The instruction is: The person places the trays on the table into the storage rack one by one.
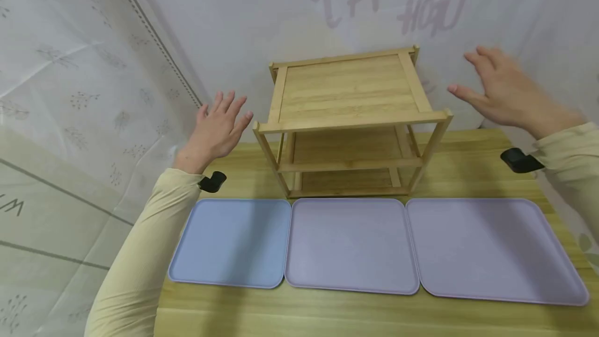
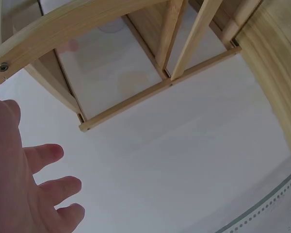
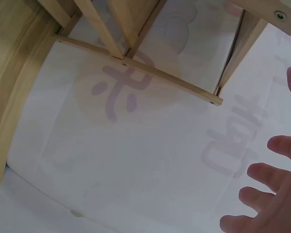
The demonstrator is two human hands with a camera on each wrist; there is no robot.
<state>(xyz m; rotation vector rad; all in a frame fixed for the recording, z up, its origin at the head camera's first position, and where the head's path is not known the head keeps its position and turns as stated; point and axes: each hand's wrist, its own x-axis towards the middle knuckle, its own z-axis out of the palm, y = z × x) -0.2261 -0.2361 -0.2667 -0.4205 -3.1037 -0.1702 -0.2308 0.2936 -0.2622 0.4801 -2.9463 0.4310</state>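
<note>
A small three-tier wooden shelf rack point(image 1: 351, 90) stands upright on the table. To its left my left hand point(image 1: 215, 131) hangs in the air with its fingers spread, touching nothing. My right hand point(image 1: 512, 90) is raised on the other side, fingers extended and a little blurred, apart from the rack. In the left wrist view, the fingers of the left hand point(image 2: 34, 184) show below a corner of the rack point(image 2: 72, 29). The right wrist view has the right hand point(image 3: 276, 184) at its edge, with the rack's side frame point(image 3: 169, 80) above.
In front of the rack lie three trays side by side: a blue tray point(image 1: 234, 243), a lilac tray point(image 1: 351, 246) and another lilac tray point(image 1: 491, 248). Beneath them is a wood-grain table point(image 1: 290, 313). White printed cloth point(image 1: 224, 20) hangs behind and at the left.
</note>
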